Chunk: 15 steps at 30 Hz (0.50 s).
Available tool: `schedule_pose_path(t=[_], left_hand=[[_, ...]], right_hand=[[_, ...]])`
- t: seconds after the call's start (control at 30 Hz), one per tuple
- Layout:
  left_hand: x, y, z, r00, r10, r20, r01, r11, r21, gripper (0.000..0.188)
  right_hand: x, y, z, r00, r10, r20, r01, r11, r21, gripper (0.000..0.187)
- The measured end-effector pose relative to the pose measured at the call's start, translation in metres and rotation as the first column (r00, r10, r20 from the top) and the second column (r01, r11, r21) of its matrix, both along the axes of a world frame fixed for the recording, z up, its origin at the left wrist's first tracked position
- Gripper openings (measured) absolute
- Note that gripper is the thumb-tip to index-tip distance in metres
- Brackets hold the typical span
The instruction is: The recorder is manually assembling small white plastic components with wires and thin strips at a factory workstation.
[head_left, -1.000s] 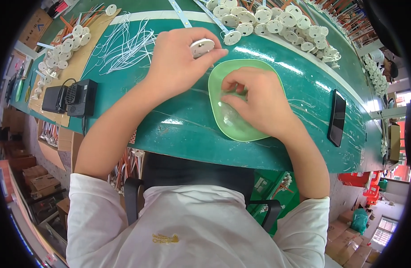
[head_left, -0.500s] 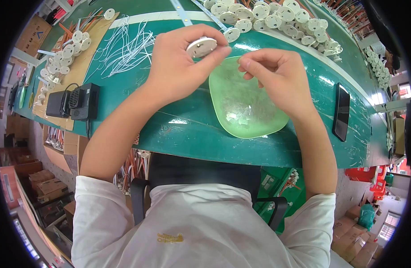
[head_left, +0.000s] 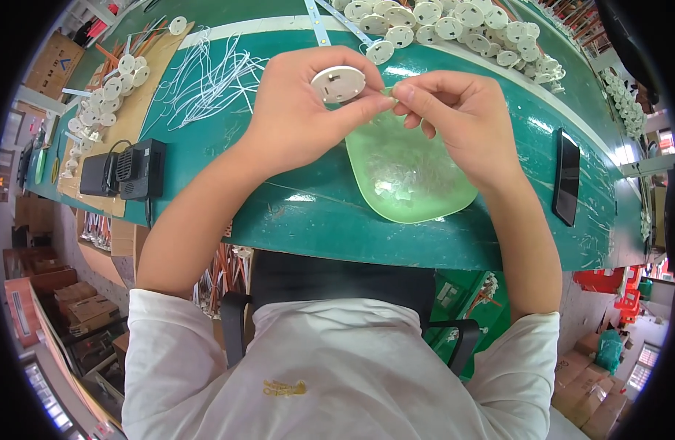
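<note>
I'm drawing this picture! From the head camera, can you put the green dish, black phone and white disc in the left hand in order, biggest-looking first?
1. Green dish, clearly largest.
2. Black phone, long and thin.
3. White disc, though being held up may make it look bigger.

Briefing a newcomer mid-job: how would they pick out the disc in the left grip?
Start at the green table and find the left grip above it. The white disc sits inside that grip; unlike the similar discs piled beyond, it is held.
</note>
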State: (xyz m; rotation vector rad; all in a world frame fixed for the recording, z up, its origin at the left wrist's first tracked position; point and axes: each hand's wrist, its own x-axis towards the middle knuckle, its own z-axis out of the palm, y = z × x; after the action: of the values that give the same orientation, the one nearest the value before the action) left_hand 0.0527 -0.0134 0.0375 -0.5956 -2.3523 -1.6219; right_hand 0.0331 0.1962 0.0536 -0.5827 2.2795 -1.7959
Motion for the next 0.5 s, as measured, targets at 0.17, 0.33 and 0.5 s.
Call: schedule_pose_path(t=[0.17, 0.33, 0.5], left_hand=[[-0.0028, -0.0019, -0.0018, 0.994, -0.083, 0.077, 0.072, 0.989, 0.131, 0.013], [-0.0026, -0.0032, -0.0011, 0.976, -0.153, 0.152, 0.116, 0.967, 0.228, 0.019], [-0.0011, -0.0016, -0.0019, 0.982, -0.115, 0.149, 0.083, 0.976, 0.202, 0.017]], right_hand=[[-0.0068, 0.0064, 0.001, 0.98, 0.085, 0.181, -0.065, 0.991, -0.115, 0.019], [-0.0088, 0.008, -0.0035, 0.969, 0.183, 0.164, -0.147, 0.967, -0.21, 0.019], [-0.0058, 0.0081, -0.0006, 1.0, 0.018, -0.018, -0.019, 0.996, -0.084, 0.019]])
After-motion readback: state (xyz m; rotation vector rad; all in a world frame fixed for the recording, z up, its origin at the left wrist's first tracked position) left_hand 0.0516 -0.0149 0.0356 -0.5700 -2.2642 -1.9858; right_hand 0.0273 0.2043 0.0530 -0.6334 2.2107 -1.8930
